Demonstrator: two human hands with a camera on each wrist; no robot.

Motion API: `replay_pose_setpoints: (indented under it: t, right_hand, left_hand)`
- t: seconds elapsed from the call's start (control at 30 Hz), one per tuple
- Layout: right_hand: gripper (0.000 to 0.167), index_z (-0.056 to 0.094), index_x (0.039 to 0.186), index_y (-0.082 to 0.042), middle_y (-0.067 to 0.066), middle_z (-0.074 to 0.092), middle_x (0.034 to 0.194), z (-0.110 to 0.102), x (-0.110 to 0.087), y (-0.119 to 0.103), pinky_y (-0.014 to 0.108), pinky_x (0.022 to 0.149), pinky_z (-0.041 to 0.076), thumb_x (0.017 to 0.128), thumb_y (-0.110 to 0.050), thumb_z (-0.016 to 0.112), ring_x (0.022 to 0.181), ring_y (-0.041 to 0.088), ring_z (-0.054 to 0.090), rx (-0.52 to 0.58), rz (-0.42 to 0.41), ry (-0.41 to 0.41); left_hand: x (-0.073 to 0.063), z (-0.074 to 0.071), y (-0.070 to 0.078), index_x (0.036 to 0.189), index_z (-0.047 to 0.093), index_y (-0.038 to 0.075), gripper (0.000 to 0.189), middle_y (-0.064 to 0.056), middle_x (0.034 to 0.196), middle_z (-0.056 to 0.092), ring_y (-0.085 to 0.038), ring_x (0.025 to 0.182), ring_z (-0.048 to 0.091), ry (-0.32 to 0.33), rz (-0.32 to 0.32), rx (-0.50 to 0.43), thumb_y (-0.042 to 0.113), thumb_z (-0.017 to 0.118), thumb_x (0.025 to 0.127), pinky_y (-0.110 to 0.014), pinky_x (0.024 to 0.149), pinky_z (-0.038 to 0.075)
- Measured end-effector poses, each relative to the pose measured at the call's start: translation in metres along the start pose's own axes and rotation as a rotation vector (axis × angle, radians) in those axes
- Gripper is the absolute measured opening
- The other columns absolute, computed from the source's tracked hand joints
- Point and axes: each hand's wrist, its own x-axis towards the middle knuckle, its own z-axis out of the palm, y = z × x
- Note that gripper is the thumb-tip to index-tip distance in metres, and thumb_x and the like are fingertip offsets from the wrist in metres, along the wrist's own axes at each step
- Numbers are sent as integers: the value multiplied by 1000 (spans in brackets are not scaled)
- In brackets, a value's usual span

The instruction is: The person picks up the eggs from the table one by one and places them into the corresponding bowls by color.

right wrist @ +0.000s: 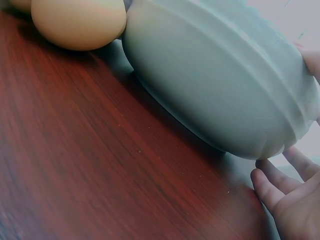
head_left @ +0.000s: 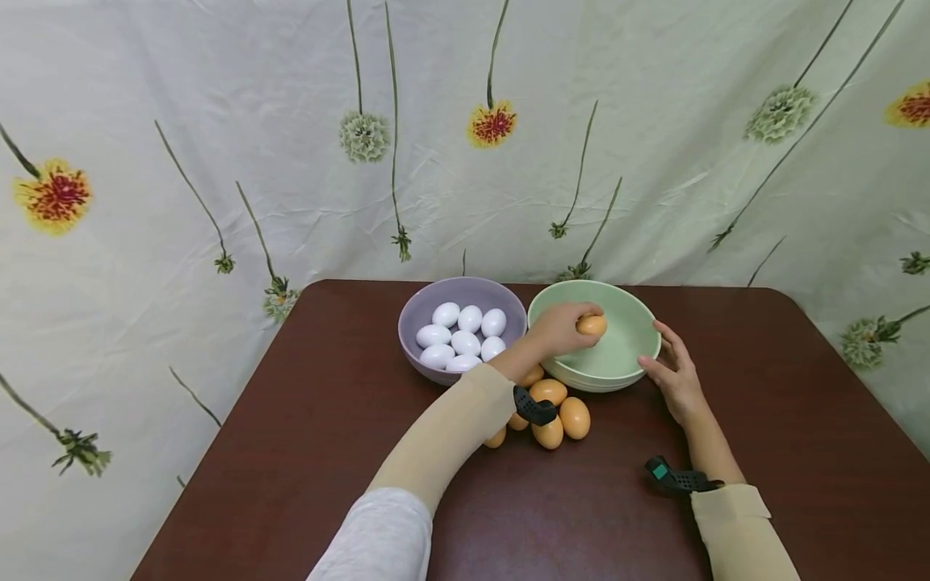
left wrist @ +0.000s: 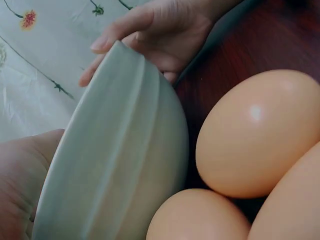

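My left hand (head_left: 561, 329) pinches an egg (head_left: 593, 326) over the green bowl (head_left: 626, 343); my right hand (head_left: 681, 386), fingers spread, touches its right side.

Soft, even light is falling across the scene, with gentle shadows.
The pale cloth (head_left: 436, 186) is looking bright in the head view; the dark table (head_left: 291, 452) is showing a faint sheen near the bottom. In the left wrist view, an orange egg (left wrist: 260, 135) is catching a small white glint. The right wrist view is looking hazy, its upper right washing out, dark shadow lying beneath the green bowl (right wrist: 215, 80).
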Motion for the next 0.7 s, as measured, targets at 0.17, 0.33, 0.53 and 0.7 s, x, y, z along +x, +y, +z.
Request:
replay_pose_setpoints:
  t: [0.17, 0.33, 0.53, 0.7]
  right_hand:
    - [61, 39, 148, -22, 1, 38, 132, 0, 1, 0, 17, 81, 47, 95, -1, 59, 107, 10, 53, -12, 7, 0]
    - [62, 37, 149, -21, 4, 36, 134, 2, 0, -2, 17, 81, 47, 95, 0, 59, 107, 10, 53, -18, 10, 0]
    - [61, 37, 149, -20, 5, 34, 136, 3, 0, -2, 17, 81, 47, 95, -1, 59, 107, 11, 53, -20, 16, 8]
    - [61, 38, 148, -20, 6, 34, 135, 3, 1, -2, 17, 80, 47, 94, 0, 58, 106, 11, 54, -20, 20, 16]
  left_hand:
    - [6, 0, -3, 134, 60, 19, 43, 3, 131, 61, -13, 116, 55, -117, 23, 78, 26, 65, 92, -21, 94, 39]
    - [9, -2, -2, 134, 60, 20, 43, 1, 132, 60, -15, 119, 54, -227, 17, 92, 26, 65, 93, -22, 94, 40]
    - [12, 1, -3, 134, 60, 20, 43, 0, 132, 60, -15, 118, 53, -288, 5, 132, 25, 66, 92, -23, 95, 38]
    - [13, 1, -2, 133, 61, 20, 42, 0, 130, 61, -14, 113, 53, -305, 2, 145, 23, 66, 91, -23, 93, 38]
